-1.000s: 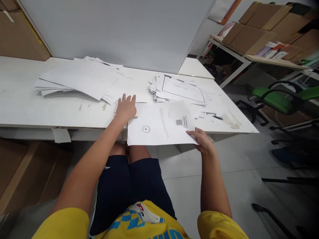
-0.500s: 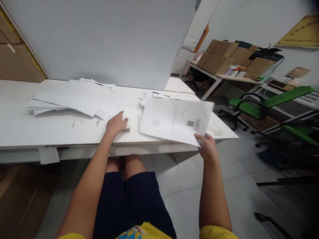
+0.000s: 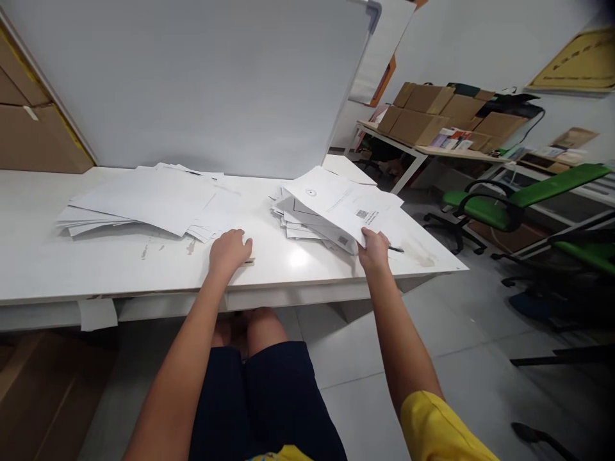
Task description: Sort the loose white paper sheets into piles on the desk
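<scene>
My right hand (image 3: pixel 375 248) pinches the near edge of a white printed sheet of paper (image 3: pixel 331 195), which bears a round logo and a square code. The sheet bends over a loose pile of papers (image 3: pixel 307 229) on the right part of the white table, its far part resting there. A dark, thin thing (image 3: pixel 396 249) shows just right of that hand. My left hand (image 3: pixel 229 250) lies on the table with its thumb apart from the fingers. Partly under it, a small narrow object (image 3: pixel 250 261) sticks out; its kind is unclear. Left of it spreads a larger stack of white papers (image 3: pixel 139 202).
A whiteboard (image 3: pixel 202 83) stands along the back of the table (image 3: pixel 29 256). Cardboard boxes (image 3: pixel 38 137) are at the far left. To the right are green chairs (image 3: pixel 494 211) and another table carrying cardboard boxes (image 3: pixel 418 121). A paper flap (image 3: pixel 97 315) hangs below the front edge.
My right hand has moved left and slightly away with the sheet, bringing it down onto the right pile. My left hand stays near the small object. The view has tilted slightly.
</scene>
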Tool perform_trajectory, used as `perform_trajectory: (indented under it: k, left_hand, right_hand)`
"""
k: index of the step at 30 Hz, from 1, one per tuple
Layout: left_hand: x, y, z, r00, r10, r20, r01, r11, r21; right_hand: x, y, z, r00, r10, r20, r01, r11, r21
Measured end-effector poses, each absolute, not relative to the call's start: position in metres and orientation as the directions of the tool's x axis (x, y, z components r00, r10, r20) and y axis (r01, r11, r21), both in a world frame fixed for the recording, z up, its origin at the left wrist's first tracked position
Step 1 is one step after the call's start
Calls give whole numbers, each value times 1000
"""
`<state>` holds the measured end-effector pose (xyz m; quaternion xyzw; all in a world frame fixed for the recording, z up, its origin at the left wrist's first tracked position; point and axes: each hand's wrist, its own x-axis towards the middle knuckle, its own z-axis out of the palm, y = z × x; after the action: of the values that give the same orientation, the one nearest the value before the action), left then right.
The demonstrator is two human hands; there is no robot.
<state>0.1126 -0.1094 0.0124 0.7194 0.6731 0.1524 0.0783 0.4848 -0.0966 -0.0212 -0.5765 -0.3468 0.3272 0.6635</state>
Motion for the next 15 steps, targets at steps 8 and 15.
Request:
perform_trajectory:
  k: [8, 15]
  left_hand:
    - [115, -117, 16, 157, 982, 106, 955, -179, 239]
    - [121, -118, 14, 166, 979, 114, 951, -190, 243]
  right_hand:
    - [525, -64, 8, 701, 713, 20, 179, -148, -973]
    - [484, -52, -2, 477, 708, 520, 786, -79, -613]
